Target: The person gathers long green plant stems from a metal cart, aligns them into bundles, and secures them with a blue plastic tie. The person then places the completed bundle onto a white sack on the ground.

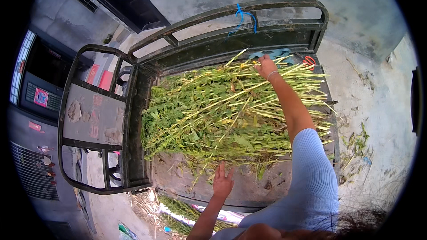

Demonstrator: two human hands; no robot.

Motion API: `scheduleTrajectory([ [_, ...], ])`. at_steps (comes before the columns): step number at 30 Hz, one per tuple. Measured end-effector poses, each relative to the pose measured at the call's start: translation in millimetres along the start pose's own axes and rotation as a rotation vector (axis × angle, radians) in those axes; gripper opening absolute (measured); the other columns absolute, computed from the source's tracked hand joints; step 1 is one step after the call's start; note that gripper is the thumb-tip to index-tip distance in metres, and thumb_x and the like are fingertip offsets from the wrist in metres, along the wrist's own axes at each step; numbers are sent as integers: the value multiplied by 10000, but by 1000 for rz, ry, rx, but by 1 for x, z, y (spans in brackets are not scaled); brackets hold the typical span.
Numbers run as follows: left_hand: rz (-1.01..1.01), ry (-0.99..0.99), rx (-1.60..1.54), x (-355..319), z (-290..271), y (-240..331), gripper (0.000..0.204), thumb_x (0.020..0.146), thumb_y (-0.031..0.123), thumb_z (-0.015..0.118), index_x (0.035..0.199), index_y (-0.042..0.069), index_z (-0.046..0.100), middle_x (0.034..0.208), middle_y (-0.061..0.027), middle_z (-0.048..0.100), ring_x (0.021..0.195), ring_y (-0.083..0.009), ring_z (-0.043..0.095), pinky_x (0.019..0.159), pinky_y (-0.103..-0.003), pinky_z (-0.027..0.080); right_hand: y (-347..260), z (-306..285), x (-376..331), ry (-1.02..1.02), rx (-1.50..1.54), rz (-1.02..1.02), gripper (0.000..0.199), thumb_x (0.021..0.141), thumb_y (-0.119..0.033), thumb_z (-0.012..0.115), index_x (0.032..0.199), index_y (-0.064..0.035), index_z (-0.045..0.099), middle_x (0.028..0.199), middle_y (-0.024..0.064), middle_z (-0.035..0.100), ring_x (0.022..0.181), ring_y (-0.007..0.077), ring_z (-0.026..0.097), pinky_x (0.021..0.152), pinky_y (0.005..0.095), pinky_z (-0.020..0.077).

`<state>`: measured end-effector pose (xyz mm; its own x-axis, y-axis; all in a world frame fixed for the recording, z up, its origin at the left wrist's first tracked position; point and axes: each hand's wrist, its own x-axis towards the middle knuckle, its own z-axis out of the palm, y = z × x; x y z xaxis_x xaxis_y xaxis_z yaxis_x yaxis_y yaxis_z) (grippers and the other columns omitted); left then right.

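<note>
A heap of long leafy green plant stalks (231,111) lies in the dark metal cargo bed of a small cart (249,186), filling most of its floor. My left hand (222,181) rests on the bed floor at the near edge of the heap. My right hand (265,66) lies on the far end of the heap, beside a blue cloth strip (275,54). A blue cord (243,17) hangs on the curved metal rail (222,12) behind the bed. A metal-framed cab roof (91,115) lies left of the bed.
</note>
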<state>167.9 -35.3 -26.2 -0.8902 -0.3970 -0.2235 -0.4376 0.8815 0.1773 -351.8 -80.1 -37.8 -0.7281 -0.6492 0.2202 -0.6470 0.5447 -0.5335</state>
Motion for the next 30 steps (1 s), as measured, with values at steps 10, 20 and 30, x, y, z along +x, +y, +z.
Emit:
scheduleTrajectory([
  [10, 102, -320, 147, 164, 36, 6, 1056, 601, 391, 791, 1416, 314, 124, 1459, -194, -48, 1298, -475, 111, 939, -528, 356, 77, 99, 68, -314, -192, 153, 420, 861, -420, 487, 1197, -176, 551, 1470, 136, 118, 1128, 330, 484, 897, 446, 430],
  [20, 116, -316, 186, 167, 51, -2, 1017, 633, 373, 766, 1415, 322, 117, 1455, -213, -54, 1298, -490, 98, 924, -528, 373, 79, 121, 73, -314, -201, 338, 689, 806, -519, 514, 1292, -41, 414, 1446, 74, 210, 1221, 321, 369, 989, 414, 359],
  [30, -18, -517, 163, 163, 18, 14, 999, 701, 346, 724, 1420, 347, 30, 1462, -138, -172, 1338, -427, -36, 985, -541, 301, 17, -46, -9, 198, 1264, 65, 505, 776, -120, 652, 1227, 28, 480, 1300, 93, 409, 1148, 209, 459, 923, 308, 397],
])
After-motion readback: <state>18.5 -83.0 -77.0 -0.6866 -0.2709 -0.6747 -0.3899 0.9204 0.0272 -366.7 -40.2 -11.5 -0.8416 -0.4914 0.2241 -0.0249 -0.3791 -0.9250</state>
